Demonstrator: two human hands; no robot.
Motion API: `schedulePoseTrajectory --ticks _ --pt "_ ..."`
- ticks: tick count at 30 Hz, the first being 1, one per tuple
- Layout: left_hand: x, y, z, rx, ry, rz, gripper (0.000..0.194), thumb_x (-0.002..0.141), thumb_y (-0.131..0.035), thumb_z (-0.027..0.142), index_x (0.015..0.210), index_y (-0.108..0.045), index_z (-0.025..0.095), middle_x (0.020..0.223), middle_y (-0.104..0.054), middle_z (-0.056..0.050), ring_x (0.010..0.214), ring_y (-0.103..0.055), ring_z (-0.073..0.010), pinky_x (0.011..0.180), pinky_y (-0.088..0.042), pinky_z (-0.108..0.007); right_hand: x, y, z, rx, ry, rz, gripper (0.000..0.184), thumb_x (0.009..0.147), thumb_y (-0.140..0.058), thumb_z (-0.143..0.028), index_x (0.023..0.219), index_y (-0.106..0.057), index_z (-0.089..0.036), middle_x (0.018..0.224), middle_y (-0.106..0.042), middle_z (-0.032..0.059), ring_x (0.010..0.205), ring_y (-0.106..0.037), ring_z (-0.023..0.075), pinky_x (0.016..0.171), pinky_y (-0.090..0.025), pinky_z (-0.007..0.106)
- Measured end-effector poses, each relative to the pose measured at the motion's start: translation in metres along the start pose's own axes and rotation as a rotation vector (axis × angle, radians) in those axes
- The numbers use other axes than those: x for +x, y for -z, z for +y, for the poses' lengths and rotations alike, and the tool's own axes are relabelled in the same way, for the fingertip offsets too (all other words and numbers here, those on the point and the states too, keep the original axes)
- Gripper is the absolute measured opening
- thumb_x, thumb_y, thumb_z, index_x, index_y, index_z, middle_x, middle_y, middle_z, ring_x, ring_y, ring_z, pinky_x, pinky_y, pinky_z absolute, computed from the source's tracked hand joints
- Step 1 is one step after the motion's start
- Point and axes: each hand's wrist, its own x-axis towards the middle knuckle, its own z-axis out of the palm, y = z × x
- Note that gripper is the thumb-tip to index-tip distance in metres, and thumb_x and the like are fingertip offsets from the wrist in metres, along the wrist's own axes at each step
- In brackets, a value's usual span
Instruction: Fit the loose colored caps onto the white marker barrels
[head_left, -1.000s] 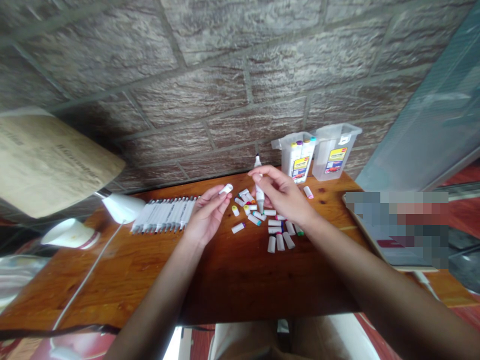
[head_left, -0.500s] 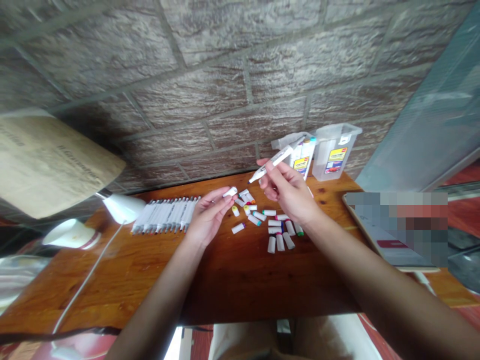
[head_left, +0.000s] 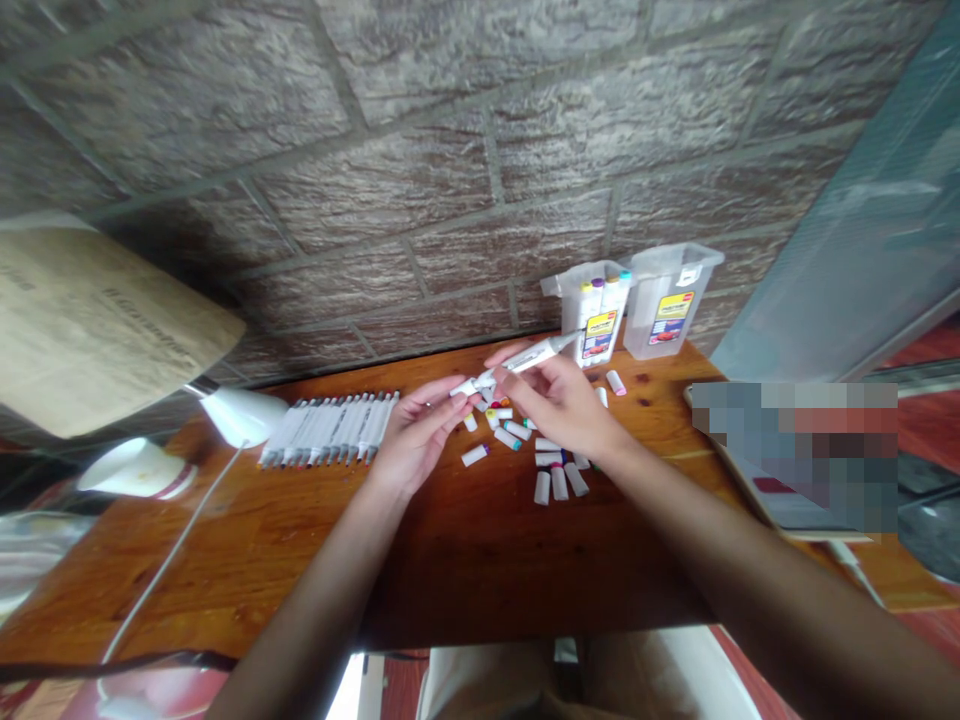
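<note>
My left hand [head_left: 421,425] pinches a white marker cap [head_left: 464,388] between thumb and fingers. In my right hand [head_left: 559,395] is a white marker [head_left: 534,356], slanting down to the left, its lower end meeting the cap; whether the cap is fully seated cannot be made out. Below and between my hands lie several loose white caps [head_left: 475,456] with coloured ends, and more caps [head_left: 559,484] sit under my right wrist. Left of my left hand, several capless-looking markers [head_left: 330,430] lie side by side in a row on the wooden table [head_left: 300,530].
Against the stone wall stand a clear plastic box [head_left: 598,325] holding several markers and another clear box [head_left: 664,310]. A tablet [head_left: 780,500], partly blurred out, lies at the right. A lamp [head_left: 244,412], its cable and a tipped paper cup [head_left: 139,468] are at the left.
My right hand has brought the marker down and left, so its tip now meets the cap in my left hand. My left hand has stayed nearly in place.
</note>
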Motion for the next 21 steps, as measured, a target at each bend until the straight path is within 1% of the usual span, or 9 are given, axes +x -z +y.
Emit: schedulePoseTrajectory --ticks 3,6,7,8,10,13,17,19,21 --pt "-0.001 0.000 0.000 0.013 -0.010 0.001 0.032 0.057 -0.095 0.020 0.087 -0.082 0.019 0.090 -0.082 -0.006 0.081 -0.078 -0.0160 0.081 -0.061 -0.023 -0.002 0.002 0.000 -0.116 0.075 0.051 0.025 0.093 -0.064 -0.044 0.102 -0.069 -0.020 0.078 -0.065 0.0011 0.062 -0.055 0.0129 0.056 -0.043 0.026" --pt "-0.004 -0.001 0.003 0.007 -0.005 -0.023 0.033 0.056 -0.097 0.025 0.085 -0.082 0.021 0.089 -0.082 -0.006 0.079 -0.078 -0.0166 0.078 -0.061 -0.022 0.000 0.015 -0.001 -0.322 0.197 0.150 0.015 0.092 -0.062 -0.031 0.102 -0.067 -0.022 0.083 -0.068 0.0022 0.071 -0.061 0.0156 0.068 -0.048 0.029" --pt "-0.006 -0.002 0.005 0.001 -0.008 -0.032 0.032 0.055 -0.097 0.026 0.084 -0.083 0.021 0.088 -0.082 -0.006 0.078 -0.078 -0.0165 0.075 -0.061 -0.022 0.002 0.021 0.000 -0.374 0.225 0.196 0.011 0.091 -0.061 -0.028 0.099 -0.067 -0.023 0.082 -0.068 0.0015 0.069 -0.061 0.0151 0.068 -0.048 0.029" --pt "-0.007 -0.003 0.006 -0.005 -0.016 -0.038 0.032 0.055 -0.097 0.027 0.083 -0.083 0.022 0.088 -0.082 -0.005 0.078 -0.078 -0.0162 0.073 -0.061 -0.021 0.005 0.027 0.000 -0.362 0.217 0.260 0.009 0.091 -0.060 -0.026 0.098 -0.066 -0.023 0.077 -0.067 -0.0001 0.063 -0.058 0.0135 0.063 -0.047 0.027" --pt "-0.009 -0.004 0.009 -0.020 -0.036 -0.036 0.032 0.055 -0.098 0.026 0.082 -0.083 0.024 0.087 -0.082 -0.004 0.075 -0.077 -0.0148 0.071 -0.061 -0.019 0.011 0.035 -0.001 -0.183 0.138 0.375 0.012 0.091 -0.060 -0.029 0.102 -0.062 -0.023 0.070 -0.064 -0.0029 0.049 -0.049 0.0105 0.050 -0.039 0.024" --pt "-0.009 -0.002 0.009 -0.040 -0.029 -0.044 0.033 0.053 -0.098 0.025 0.081 -0.082 0.025 0.086 -0.082 -0.003 0.072 -0.075 -0.0132 0.069 -0.060 -0.021 0.019 0.037 -0.004 -0.005 0.061 0.452 0.025 0.091 -0.064 -0.043 0.104 -0.061 -0.022 0.065 -0.065 -0.0039 0.040 -0.041 0.0077 0.042 -0.032 0.023" --pt "-0.006 0.002 0.006 -0.066 -0.027 -0.075 0.031 0.058 -0.096 0.026 0.085 -0.082 0.024 0.087 -0.081 -0.004 0.068 -0.069 -0.0104 0.068 -0.057 -0.023 0.017 0.025 -0.009 0.064 0.015 0.395 0.041 0.086 -0.071 -0.058 0.098 -0.067 -0.019 0.062 -0.062 -0.0039 0.042 -0.041 0.0070 0.042 -0.033 0.024" --pt "-0.005 0.003 0.004 -0.067 -0.033 -0.092 0.030 0.060 -0.095 0.026 0.087 -0.082 0.024 0.088 -0.081 -0.004 0.068 -0.068 -0.0103 0.068 -0.055 -0.024 0.014 0.019 -0.009 0.084 0.016 0.345 0.039 0.085 -0.072 -0.057 0.096 -0.070 -0.019 0.064 -0.062 -0.0033 0.044 -0.041 0.0070 0.043 -0.033 0.024" --pt "-0.005 0.003 0.004 -0.062 -0.031 -0.101 0.029 0.061 -0.095 0.026 0.087 -0.082 0.024 0.087 -0.080 -0.004 0.068 -0.067 -0.0106 0.067 -0.055 -0.024 0.011 0.016 -0.010 0.107 0.032 0.306 0.033 0.087 -0.071 -0.051 0.095 -0.072 -0.019 0.069 -0.065 -0.0017 0.046 -0.043 0.0071 0.044 -0.033 0.024"
